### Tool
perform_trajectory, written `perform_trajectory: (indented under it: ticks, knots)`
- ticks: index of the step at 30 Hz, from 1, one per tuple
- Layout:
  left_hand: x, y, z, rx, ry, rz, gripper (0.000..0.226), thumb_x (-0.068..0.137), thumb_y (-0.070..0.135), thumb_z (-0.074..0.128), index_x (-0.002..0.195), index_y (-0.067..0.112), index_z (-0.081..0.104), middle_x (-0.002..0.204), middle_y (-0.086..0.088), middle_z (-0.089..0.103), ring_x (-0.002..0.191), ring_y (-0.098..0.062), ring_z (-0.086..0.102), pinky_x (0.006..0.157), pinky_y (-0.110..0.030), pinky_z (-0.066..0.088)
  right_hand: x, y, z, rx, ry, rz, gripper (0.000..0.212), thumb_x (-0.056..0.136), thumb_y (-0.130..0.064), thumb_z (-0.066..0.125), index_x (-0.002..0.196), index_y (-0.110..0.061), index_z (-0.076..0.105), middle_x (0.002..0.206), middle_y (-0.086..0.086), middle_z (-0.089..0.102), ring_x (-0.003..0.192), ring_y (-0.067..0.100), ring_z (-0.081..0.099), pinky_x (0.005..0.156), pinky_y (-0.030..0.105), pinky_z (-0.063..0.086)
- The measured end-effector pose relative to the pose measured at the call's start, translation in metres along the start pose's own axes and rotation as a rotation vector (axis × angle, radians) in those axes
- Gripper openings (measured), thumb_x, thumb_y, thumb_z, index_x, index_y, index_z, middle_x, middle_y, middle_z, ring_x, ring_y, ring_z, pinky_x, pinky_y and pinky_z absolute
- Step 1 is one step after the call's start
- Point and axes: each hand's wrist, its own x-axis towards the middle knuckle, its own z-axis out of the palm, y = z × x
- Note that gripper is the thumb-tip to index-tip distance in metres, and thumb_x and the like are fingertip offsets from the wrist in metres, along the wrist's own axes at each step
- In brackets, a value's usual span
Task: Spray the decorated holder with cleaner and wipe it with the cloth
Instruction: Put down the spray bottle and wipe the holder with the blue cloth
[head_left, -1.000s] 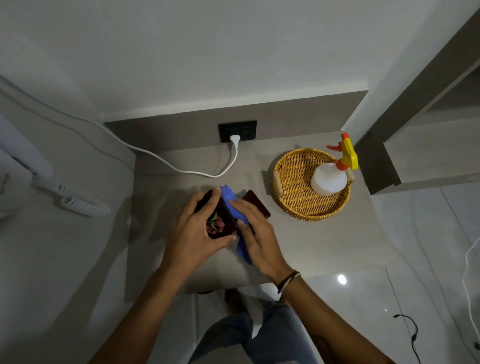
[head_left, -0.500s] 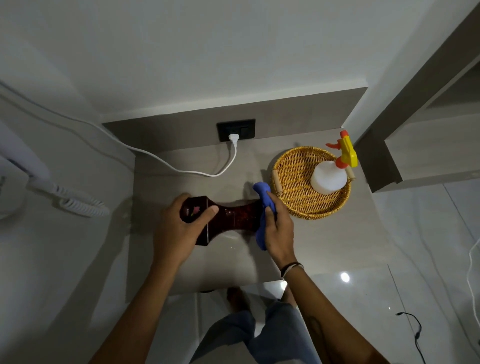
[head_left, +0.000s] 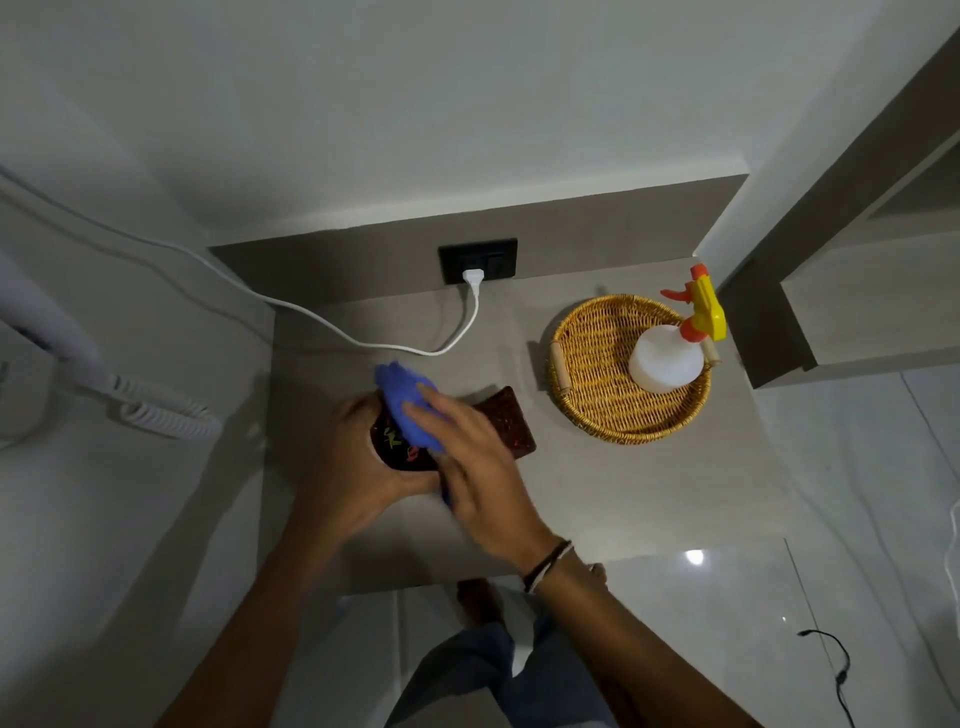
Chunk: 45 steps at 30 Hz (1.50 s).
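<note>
The decorated holder (head_left: 506, 421) is dark red with coloured patterns and lies on its side on the grey counter (head_left: 597, 493). My left hand (head_left: 348, 473) grips its open left end. My right hand (head_left: 472, 462) presses a blue cloth (head_left: 408, 400) onto the holder near that end, covering its middle. The square base of the holder sticks out to the right of my fingers. The white spray bottle (head_left: 667, 358) with its yellow and orange trigger stands in the wicker basket (head_left: 587, 374) at the right, away from both hands.
A white cable (head_left: 363, 340) runs from a black wall socket (head_left: 478, 265) across the back of the counter. A coiled white cord (head_left: 166, 415) hangs at the left wall. My legs and the glossy floor (head_left: 727, 623) show below the counter's front edge.
My right hand has swept the cloth from the holder's right base end back to its left end. The holder has turned, so its base points back right.
</note>
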Motion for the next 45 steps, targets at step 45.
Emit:
perform_trajectory:
  ticks: [45]
  knots:
    - [0.031,0.087,0.043,0.416,0.054,-0.070,0.128,0.061,0.054,0.107,0.167,0.011,0.050,0.162,-0.007,0.048,0.153,-0.029,0.037,0.125,-0.047,0.041,0.043,0.180,-0.111,-0.891,-0.134,0.352,0.074,0.099,-0.020,0.074,0.164,-0.013,0.039,0.170,0.025,0.033,0.157,0.051,0.031,0.129,0.064,0.027]
